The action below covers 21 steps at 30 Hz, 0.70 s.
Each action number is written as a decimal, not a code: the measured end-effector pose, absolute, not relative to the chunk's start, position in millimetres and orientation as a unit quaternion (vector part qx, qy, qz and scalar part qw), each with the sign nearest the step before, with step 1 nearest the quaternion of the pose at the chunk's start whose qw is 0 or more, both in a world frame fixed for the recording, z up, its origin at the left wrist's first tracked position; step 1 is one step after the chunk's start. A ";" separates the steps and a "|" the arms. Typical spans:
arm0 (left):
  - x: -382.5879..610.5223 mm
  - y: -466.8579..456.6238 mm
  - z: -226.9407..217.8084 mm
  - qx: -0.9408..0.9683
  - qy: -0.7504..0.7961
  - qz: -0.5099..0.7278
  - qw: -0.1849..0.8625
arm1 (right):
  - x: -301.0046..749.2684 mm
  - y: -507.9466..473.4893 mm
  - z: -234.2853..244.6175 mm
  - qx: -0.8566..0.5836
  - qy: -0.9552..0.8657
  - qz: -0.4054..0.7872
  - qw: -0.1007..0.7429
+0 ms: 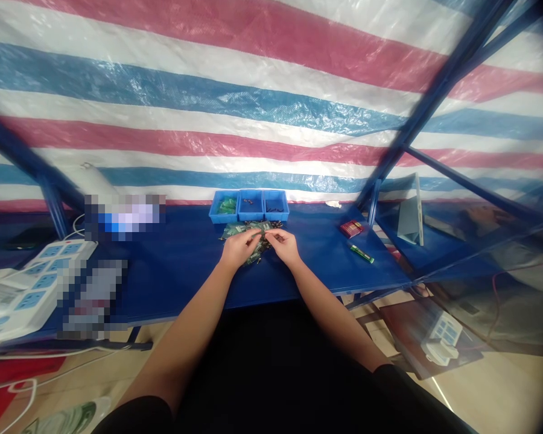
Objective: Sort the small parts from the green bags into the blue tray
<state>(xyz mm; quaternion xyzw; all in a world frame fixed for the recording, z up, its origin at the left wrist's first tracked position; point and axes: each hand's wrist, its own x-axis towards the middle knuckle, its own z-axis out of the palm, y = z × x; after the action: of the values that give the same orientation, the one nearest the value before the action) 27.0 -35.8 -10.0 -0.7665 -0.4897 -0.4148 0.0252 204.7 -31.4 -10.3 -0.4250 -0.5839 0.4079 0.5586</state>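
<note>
My left hand [239, 248] and my right hand [283, 246] meet over the middle of the blue table, fingertips pinched close together. Whatever sits between the fingers is too small to make out. Beneath and around them lies a pile of small green and dark pieces [254, 258], partly covered by the hands. Just behind the pile stand three blue bins side by side. Green pieces lie in the left bin [213, 216], a few small bits in the middle bin [250, 214], and dark slender pieces in the right bin [277, 216].
On the right of the table [172, 271] are a red box [352, 228] and a green packet [361, 254]. A white power strip [49, 277] with cables lies at the left. Blue frame bars [391, 160] rise at both sides before a striped sheet [208, 90].
</note>
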 end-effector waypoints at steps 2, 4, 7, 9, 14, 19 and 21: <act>27.2 -36.2 -9.6 -0.768 -0.483 -0.421 0.022 | 204.7 -31.4 -10.6 -0.426 -0.584 0.409 0.557; 27.2 -36.1 -9.6 -0.768 -0.479 -0.424 0.022 | 204.6 -31.2 -11.7 -0.423 -0.581 0.409 0.562; 27.0 -35.3 -10.5 -0.766 -0.482 -0.424 0.027 | 204.3 -30.5 -13.9 -0.419 -0.579 0.407 0.569; 26.9 -34.9 -11.3 -0.767 -0.484 -0.421 0.032 | 204.3 -30.0 -15.2 -0.420 -0.577 0.405 0.572; 27.2 -35.5 -11.6 -0.771 -0.480 -0.416 0.038 | 204.8 -29.3 -16.5 -0.402 -0.578 0.411 0.580; 28.0 -35.1 -11.9 -0.768 -0.479 -0.423 0.041 | 204.5 -29.9 -15.8 -0.409 -0.579 0.418 0.569; 28.1 -34.4 -12.5 -0.771 -0.475 -0.422 0.041 | 204.0 -30.7 -15.7 -0.413 -0.581 0.414 0.566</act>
<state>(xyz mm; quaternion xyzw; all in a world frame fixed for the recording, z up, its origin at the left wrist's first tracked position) 28.1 -34.4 -12.5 -0.7710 -0.4750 -0.4222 0.0406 204.0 -30.7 -15.7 -0.4134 -0.5809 0.4144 0.5656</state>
